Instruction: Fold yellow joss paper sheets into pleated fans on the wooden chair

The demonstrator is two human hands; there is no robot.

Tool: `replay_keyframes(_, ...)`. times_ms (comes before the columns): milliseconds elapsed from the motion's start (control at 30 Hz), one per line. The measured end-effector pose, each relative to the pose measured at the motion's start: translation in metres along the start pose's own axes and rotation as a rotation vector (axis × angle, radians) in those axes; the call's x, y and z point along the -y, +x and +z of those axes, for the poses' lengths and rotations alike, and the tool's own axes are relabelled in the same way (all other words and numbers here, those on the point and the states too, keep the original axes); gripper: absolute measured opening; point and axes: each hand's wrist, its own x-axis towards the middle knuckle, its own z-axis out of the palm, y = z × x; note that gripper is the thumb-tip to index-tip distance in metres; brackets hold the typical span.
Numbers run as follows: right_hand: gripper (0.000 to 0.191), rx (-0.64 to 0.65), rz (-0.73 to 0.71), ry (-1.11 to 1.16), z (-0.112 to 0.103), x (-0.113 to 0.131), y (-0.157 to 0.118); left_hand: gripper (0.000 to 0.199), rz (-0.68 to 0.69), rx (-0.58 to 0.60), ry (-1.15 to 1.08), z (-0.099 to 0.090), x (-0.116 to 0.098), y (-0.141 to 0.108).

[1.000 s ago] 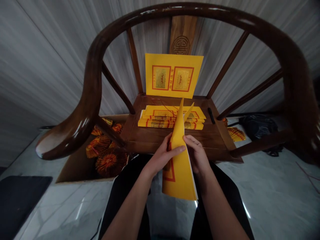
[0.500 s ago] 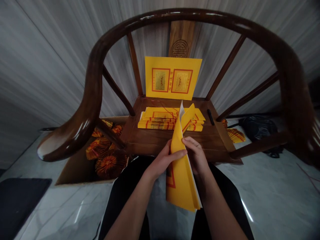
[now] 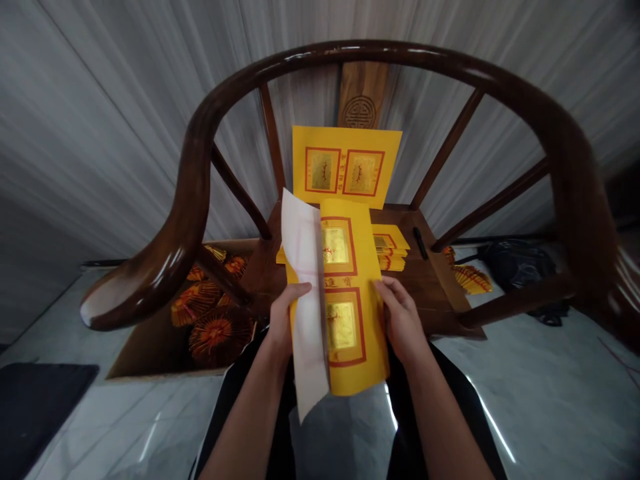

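Observation:
Between my hands, above the chair seat, are sheets of yellow joss paper [image 3: 367, 260] printed with red frames and gold foil squares. My left hand [image 3: 283, 317] pinches the left edge, its thumb on a curled sheet [image 3: 306, 333] whose white back shows. My right hand [image 3: 401, 317] grips the right edge of the yellow side, thumb on top. Partly hidden behind the held paper is a stack of folded yellow joss paper [image 3: 393, 250] on the seat. Another yellow sheet [image 3: 345, 137] stands upright against the chair back, its two gold squares facing me.
The dark wooden chair [image 3: 380, 53] curves round the work with its armrests. A black pen [image 3: 420, 243] lies at the seat's right. On the left floor, a cardboard box [image 3: 145, 343] holds several orange and gold folded-paper rosettes [image 3: 215, 333]. A black bag [image 3: 520, 273] lies at right.
The held paper has been turned and opened out, so its gold squares now face me and a white back shows at left. My left hand has moved left, away from my right.

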Motion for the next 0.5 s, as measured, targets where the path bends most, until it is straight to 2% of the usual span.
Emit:
replay_keyframes(100,0.03,0.116,0.149,0.094,0.009,-0.006,-0.003,0.032,0.023,0.002,-0.007,-0.005,-0.006,0.001)
replay_keyframes(233,0.032,0.21,0.279,0.229,0.015,-0.009,-0.005,0.02,0.184,-0.074,-0.03,-0.017,-0.011,0.008)
replay_keyframes(400,0.026,0.055,0.202,0.308,-0.003,-0.001,0.006,0.037,0.197,-0.012,-0.024,-0.025,-0.02,0.014)
replay_keyframes(500,0.026,-0.039,0.122,0.32,-0.016,0.01,0.013,0.054,0.302,-0.083,0.094,-0.023,-0.021,0.023)
